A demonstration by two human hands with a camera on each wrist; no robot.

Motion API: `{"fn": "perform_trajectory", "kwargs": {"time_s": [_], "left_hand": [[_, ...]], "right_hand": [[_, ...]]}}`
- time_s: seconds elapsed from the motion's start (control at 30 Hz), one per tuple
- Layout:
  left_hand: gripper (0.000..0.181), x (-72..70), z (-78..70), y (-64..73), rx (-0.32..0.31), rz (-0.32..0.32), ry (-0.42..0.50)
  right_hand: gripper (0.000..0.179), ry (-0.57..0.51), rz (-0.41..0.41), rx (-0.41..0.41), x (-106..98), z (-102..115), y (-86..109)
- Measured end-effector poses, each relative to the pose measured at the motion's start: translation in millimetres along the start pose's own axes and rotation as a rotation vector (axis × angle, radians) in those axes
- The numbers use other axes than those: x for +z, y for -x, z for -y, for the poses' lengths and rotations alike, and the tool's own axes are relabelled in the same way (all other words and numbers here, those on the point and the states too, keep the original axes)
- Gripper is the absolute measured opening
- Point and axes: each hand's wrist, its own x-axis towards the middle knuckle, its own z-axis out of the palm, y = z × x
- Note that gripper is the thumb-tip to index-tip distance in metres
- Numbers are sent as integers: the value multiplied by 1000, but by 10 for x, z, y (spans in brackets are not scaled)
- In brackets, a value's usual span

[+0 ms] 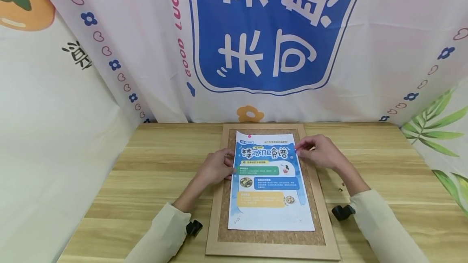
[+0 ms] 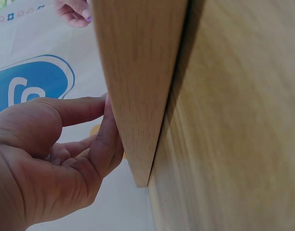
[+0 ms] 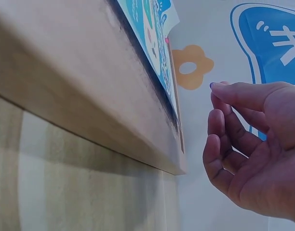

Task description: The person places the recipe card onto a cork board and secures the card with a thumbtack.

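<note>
A printed sheet of paper [image 1: 263,218] with a blue heading lies on a framed cork board [image 1: 270,237]. Near its top left a pink push pin [image 1: 250,136] stands in it. My left hand [image 1: 216,167] is at the sheet's left edge, thumb and index fingertips together there; the frame [image 2: 142,86] partly hides this contact in the left wrist view. By the sheet's upper right edge, my right hand [image 1: 321,152] pinches a small purple push pin [image 3: 212,85] between thumb and index finger. In the right wrist view the other fingers curl loosely.
The board rests on a wood-grain table [image 1: 157,173]. A few tiny dark bits [image 1: 341,190] lie right of the board, near the right forearm. Behind the table hangs a printed curtain [image 1: 164,92]. Dark wrist devices [image 1: 194,227] sit at both cuffs.
</note>
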Motion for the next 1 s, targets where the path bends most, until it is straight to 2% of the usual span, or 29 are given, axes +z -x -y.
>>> {"fn": "perform_trajectory", "kwargs": {"time_s": [0.5, 1.0], "left_hand": [[50, 2, 4, -1, -3, 1, -7], [49, 0, 7, -6, -6, 2, 5]], "right_hand": [[13, 13, -6, 16, -18, 38, -87], [16, 1, 40, 21, 17, 38, -249]]}}
